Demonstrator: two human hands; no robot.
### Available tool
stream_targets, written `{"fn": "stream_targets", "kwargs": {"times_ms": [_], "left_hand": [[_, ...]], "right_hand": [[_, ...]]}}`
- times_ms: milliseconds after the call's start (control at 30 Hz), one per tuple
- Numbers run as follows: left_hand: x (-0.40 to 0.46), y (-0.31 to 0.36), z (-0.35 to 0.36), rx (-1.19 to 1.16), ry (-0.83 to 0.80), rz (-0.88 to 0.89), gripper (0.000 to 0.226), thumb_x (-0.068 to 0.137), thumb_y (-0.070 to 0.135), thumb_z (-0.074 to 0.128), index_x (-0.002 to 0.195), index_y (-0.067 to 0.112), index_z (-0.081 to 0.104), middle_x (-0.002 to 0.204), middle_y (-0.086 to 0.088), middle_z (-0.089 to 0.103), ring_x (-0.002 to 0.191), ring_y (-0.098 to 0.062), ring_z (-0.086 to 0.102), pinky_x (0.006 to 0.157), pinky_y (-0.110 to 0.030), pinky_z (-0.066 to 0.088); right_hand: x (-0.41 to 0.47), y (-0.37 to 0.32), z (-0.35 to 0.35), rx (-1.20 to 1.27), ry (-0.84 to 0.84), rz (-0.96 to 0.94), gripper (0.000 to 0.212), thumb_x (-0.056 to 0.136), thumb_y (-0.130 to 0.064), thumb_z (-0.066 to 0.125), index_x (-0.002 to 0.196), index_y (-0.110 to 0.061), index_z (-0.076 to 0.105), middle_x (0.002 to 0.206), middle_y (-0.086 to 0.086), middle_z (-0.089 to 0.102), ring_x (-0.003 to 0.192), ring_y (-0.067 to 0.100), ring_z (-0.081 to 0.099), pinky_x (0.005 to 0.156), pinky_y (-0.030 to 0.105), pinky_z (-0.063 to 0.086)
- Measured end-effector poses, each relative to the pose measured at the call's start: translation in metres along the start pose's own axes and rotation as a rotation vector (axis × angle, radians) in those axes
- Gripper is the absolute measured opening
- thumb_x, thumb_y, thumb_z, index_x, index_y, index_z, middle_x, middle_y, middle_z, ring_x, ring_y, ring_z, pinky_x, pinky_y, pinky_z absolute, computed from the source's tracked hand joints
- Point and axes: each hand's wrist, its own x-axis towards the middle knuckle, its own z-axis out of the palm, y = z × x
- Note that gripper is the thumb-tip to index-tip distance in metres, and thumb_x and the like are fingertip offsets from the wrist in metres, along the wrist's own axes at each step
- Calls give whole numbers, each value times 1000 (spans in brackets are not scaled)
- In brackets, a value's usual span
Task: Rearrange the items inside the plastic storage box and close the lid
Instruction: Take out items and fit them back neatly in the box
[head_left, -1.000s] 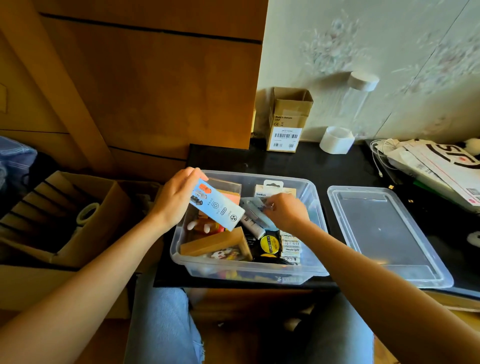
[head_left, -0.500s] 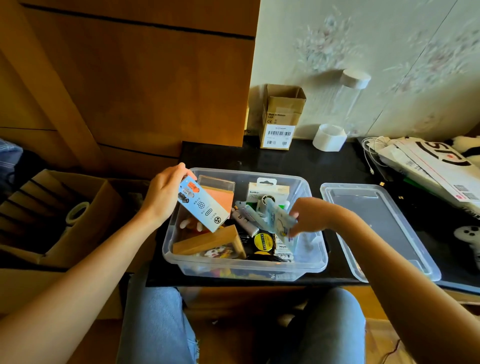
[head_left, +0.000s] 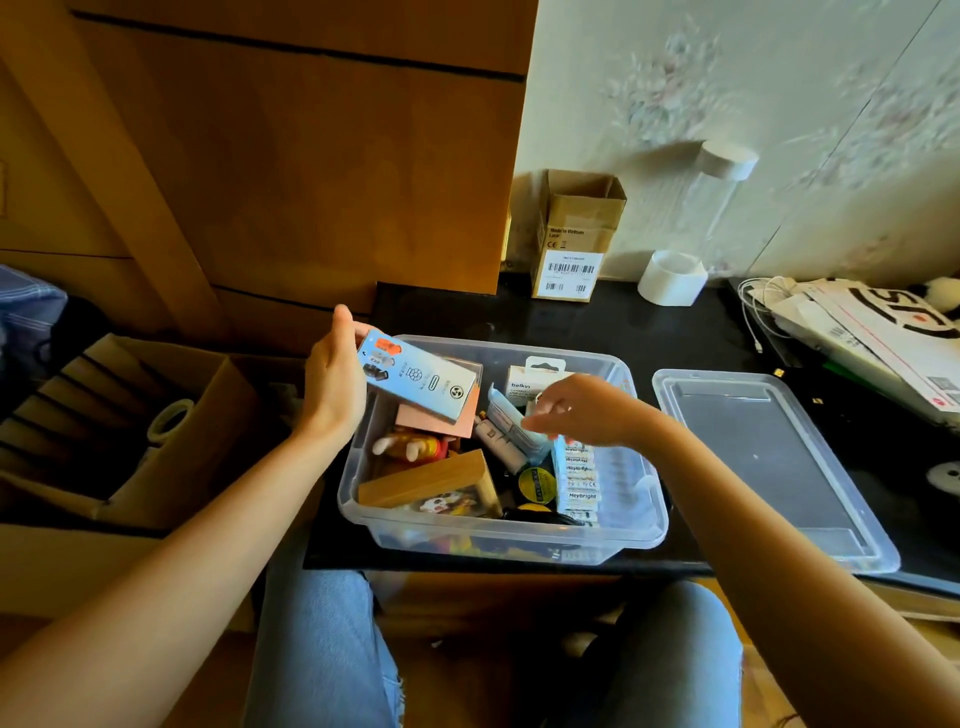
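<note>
Left hand (head_left: 332, 384) grips a light-blue packet (head_left: 415, 382) over the storage box (head_left: 644, 499), frame center. Right hand (head_left: 587, 410) hovers w/ loosely curled fingers, holding nothing. Lid (head_left: 769, 457) lies right on tabletop (head_left: 571, 322).

The right hand (head_left: 582, 410) let go of the pale blue packet (head_left: 511, 423), which dropped back inside the storage box (head_left: 519, 540) beside the white tube (head_left: 498, 444).

Right hand (head_left: 582, 410) fingertips motion-blurred

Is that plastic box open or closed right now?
Open. The box has no cover on it; its contents show from above, and the lid lies flat on the table beside it, to the right.
</note>
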Motion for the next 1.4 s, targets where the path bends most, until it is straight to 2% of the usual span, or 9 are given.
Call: {"fn": "stream_targets", "kwargs": {"times_ms": [200,300,500,767,867,967,1100,1267,1400], "left_hand": [[1,9,7,-118,81,-140,44,102,48,22,77,25,49,69,5,64,58,2,65,53,-15,49],[3,11,7,-178,130,-224,42,99,55,20,80,29,46,76,0,63,70,-7,64,61,-23,48],[7,15,0,-245,154,-247,45,96,61,22,79,28,49,72,4,65,58,-1,66,56,-20,49],[8,22,-2,-325,64,-282,43,91,65,35,82,28,55,72,3,67,59,-6,69,51,-25,51],[7,33,11,-306,-38,-278,41,89,66,40,86,28,56,78,3,67,67,-8,68,46,-22,51],[4,44,30,-275,-175,-287,34,89,59,47,89,27,59,87,0,66,81,-14,67,55,-26,53],[-7,56,58,-324,-269,-353,27,93,49,49,90,24,59,93,-4,65,89,-21,65,80,-42,55],[-16,66,77,-530,-255,-585,27,98,41,44,90,18,55,92,-12,63,86,-29,62,84,-55,51],[-20,63,76,-576,-250,-608,31,99,39,41,90,14,57,90,-13,65,83,-28,63,79,-50,51]], "right_hand": [[30,-27,28,162,135,48,61,84,-56,54,109,0,60,92,15,70,77,25,68,69,37,58],[46,-41,40,234,209,114,71,74,-68,58,114,-9,50,82,-3,59,67,11,59,48,24,45],[72,-79,57,118,380,138,90,58,-87,47,124,-28,40,111,-3,54,100,17,57,69,34,52],[50,-44,39,645,91,-58,49,85,-24,67,129,-21,46,126,0,57,107,19,60,81,34,57],[33,-15,24,825,150,-62,21,89,-12,61,107,-22,58,113,5,66,85,17,69,75,30,59],[29,17,16,502,416,216,11,91,-16,56,86,-13,65,90,14,71,72,21,68,72,34,58],[30,34,22,29,283,379,45,90,-47,52,63,-11,53,57,2,54,54,15,51,48,22,36],[48,21,41,-100,256,449,49,81,-64,53,90,-16,58,76,-2,56,69,15,57,50,23,39],[54,20,49,-22,287,420,43,81,-55,60,87,-12,60,77,1,58,68,16,58,53,23,44]]}}
